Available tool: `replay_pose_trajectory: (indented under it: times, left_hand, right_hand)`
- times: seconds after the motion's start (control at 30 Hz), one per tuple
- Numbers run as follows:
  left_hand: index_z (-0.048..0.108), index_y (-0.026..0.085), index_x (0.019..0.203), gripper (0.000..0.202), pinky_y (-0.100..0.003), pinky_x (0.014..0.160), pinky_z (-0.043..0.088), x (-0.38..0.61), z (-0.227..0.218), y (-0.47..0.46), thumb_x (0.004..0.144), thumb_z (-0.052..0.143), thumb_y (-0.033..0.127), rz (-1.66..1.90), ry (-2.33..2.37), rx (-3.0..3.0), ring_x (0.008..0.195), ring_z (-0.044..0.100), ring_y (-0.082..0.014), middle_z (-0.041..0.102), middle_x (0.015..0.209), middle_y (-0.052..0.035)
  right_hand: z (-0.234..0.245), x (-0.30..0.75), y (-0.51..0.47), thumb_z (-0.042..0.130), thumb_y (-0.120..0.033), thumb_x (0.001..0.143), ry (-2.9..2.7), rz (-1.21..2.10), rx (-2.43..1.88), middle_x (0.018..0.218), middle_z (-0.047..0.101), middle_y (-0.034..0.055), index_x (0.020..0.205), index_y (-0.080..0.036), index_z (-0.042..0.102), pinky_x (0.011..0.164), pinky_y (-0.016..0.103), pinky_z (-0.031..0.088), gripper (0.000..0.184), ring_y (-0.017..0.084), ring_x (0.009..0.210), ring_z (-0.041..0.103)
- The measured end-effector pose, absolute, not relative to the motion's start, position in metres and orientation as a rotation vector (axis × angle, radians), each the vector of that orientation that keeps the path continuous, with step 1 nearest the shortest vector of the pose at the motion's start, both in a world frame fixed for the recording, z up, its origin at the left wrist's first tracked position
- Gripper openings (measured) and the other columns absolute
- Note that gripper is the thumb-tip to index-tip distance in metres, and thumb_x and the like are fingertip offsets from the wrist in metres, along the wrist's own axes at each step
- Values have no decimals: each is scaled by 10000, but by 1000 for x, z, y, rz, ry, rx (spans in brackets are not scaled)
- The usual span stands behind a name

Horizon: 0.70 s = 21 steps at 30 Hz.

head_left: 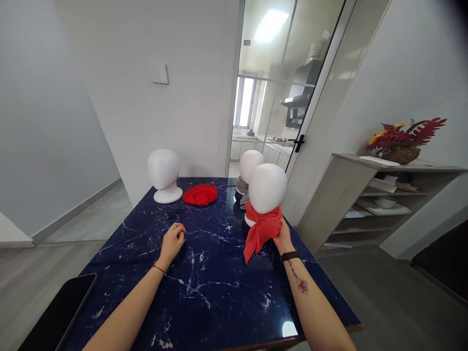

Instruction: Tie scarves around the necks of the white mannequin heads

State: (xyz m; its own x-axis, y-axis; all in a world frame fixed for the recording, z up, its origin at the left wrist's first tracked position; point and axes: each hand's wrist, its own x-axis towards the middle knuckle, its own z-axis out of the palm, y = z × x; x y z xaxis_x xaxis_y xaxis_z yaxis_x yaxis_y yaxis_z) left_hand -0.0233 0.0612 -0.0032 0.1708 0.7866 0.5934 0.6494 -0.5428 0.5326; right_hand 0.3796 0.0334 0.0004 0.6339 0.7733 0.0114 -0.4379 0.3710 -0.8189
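Observation:
A white foam mannequin head [268,187] stands at the right of the blue table, with a red scarf [262,233] tied round its neck and its ends hanging to the front. My right hand [282,236] grips the scarf at the neck's right side; its fingertips are partly hidden by the cloth. Loosely curled, my left hand [173,240] rests over the middle-left of the table with nothing in it. Beyond it lies a folded red cloth [200,195], beside a bare white mannequin head [164,173].
Another white head [250,165] with a grey scarf [242,185] stands close behind the scarfed one. A black phone-like slab [58,312] sits at the lower left. Right of the marble-patterned table [204,297] are a glass door [270,97] and shelves [365,195].

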Motion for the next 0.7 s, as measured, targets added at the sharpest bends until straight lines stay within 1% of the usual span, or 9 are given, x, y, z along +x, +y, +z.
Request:
replay_pose_trajectory:
  times: [0.1, 0.2, 0.23, 0.3, 0.37, 0.43, 0.5, 0.6, 0.7]
  left_hand:
    - [559, 184, 789, 183, -266, 726, 450, -16, 1, 54, 845, 388, 149, 1374, 1362, 2261, 777, 570, -142, 579, 887, -40]
    - [563, 193, 1026, 225, -301, 821, 467, -3, 5, 44, 874, 397, 198, 1363, 1219, 2227, 927, 581, -165, 583, 1034, -65]
    - [533, 205, 1125, 274, -313, 853, 468, 2, 5, 41, 883, 405, 224, 1329, 1163, 2211, 988, 572, -172, 570, 1113, -74]
    - [419, 240, 1296, 407, -344, 928, 449, 9, 5, 34, 892, 429, 281, 1250, 1052, 2176, 1120, 527, -188, 504, 1277, -86]
    - [305, 266, 1390, 522, -393, 1026, 378, 13, 4, 30, 891, 449, 325, 1199, 958, 2165, 1250, 433, -213, 406, 1402, -90]
    - [232, 268, 1430, 579, -437, 1094, 280, 11, 2, 29, 896, 443, 350, 1208, 912, 2149, 1333, 326, -235, 319, 1469, -95]
    - [188, 258, 1446, 603, -460, 1119, 216, 3, 1, 32, 903, 427, 365, 1276, 928, 2086, 1364, 266, -246, 270, 1493, -103]
    - [188, 238, 1442, 625, -468, 1120, 199, -15, -1, 42, 891, 445, 384, 1400, 998, 1979, 1356, 272, -250, 286, 1476, -114]
    - [249, 217, 1413, 617, -460, 1102, 234, -27, -4, 51, 869, 475, 399, 1493, 1051, 1912, 1324, 319, -252, 345, 1427, -124]
  right_hand:
    - [17, 365, 19, 605, -266, 637, -413, 1007, -700, 847, 685, -29, 835, -228, 631, 778, 277, 531, 203, 136, 806, 641]
    - [28, 340, 4, 600, -284, 672, -441, 1161, -648, 867, 698, -19, 820, -249, 652, 818, 309, 532, 160, 163, 861, 650]
    - [31, 330, 1, 594, -299, 683, -462, 1202, -639, 874, 701, -16, 821, -257, 657, 832, 322, 529, 157, 170, 873, 651]
    - [33, 304, -4, 590, -327, 693, -502, 1264, -631, 864, 704, -16, 819, -271, 662, 844, 338, 525, 154, 176, 868, 655]
    - [35, 273, -5, 597, -350, 695, -541, 1324, -618, 860, 705, -14, 827, -280, 661, 845, 346, 522, 163, 179, 867, 655]
    - [36, 240, -2, 611, -368, 692, -571, 1407, -601, 859, 704, -4, 826, -274, 656, 826, 354, 523, 170, 193, 880, 652]
    - [36, 208, 4, 626, -370, 680, -583, 1508, -595, 850, 701, 11, 817, -256, 649, 791, 361, 527, 180, 210, 877, 649]
    - [33, 171, 18, 621, -332, 660, -584, 1608, -610, 845, 694, 25, 811, -232, 637, 746, 358, 520, 182, 219, 838, 643]
    - [22, 151, 31, 595, -243, 625, -577, 1589, -665, 717, 663, -6, 680, -219, 600, 708, 309, 496, 60, 173, 707, 617]
